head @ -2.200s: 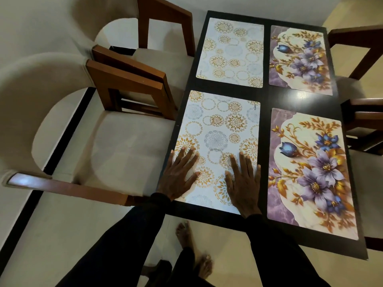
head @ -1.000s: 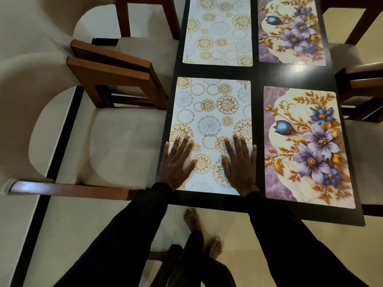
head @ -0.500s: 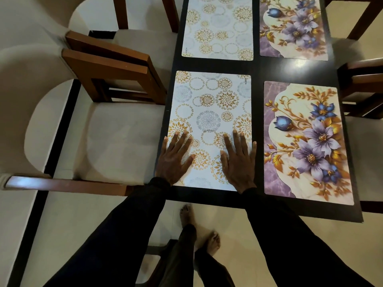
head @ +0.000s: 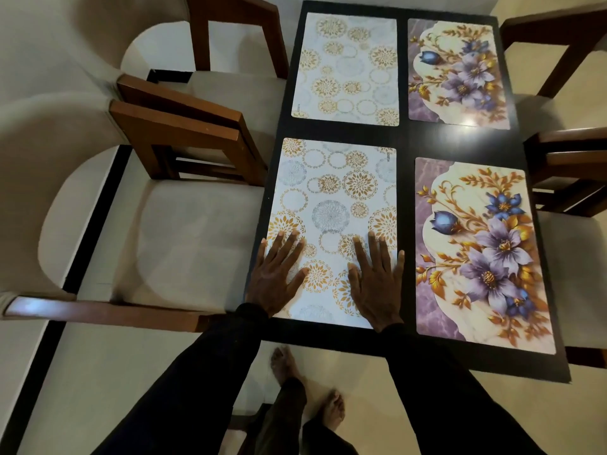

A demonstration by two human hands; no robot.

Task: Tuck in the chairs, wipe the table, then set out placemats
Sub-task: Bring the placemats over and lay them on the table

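Note:
Several placemats lie on a black table [head: 404, 139]. Nearest me on the left is a white placemat with gold circles [head: 335, 205]. My left hand [head: 276, 274] and my right hand [head: 376, 277] both rest flat on its near end, fingers straight and spread. To its right lies a floral placemat with purple flowers [head: 479, 251]. At the far end are a second gold-circle placemat [head: 345, 67] and a second floral placemat [head: 460, 73]. Two cream-cushioned wooden chairs stand at the left side, the near chair [head: 184, 238] and the far chair [head: 236, 83], seats partly under the table.
More wooden chairs stand along the right side, the right near chair [head: 571, 172] and the right far chair [head: 558, 34]. My bare feet [head: 308, 389] stand on the pale floor at the table's near end. A dark floor stripe [head: 85, 238] runs under the left chairs.
The view has tilted and now shows the table's far end again. Both hands stay flat on the near gold-circle placemat, in nearly the same place.

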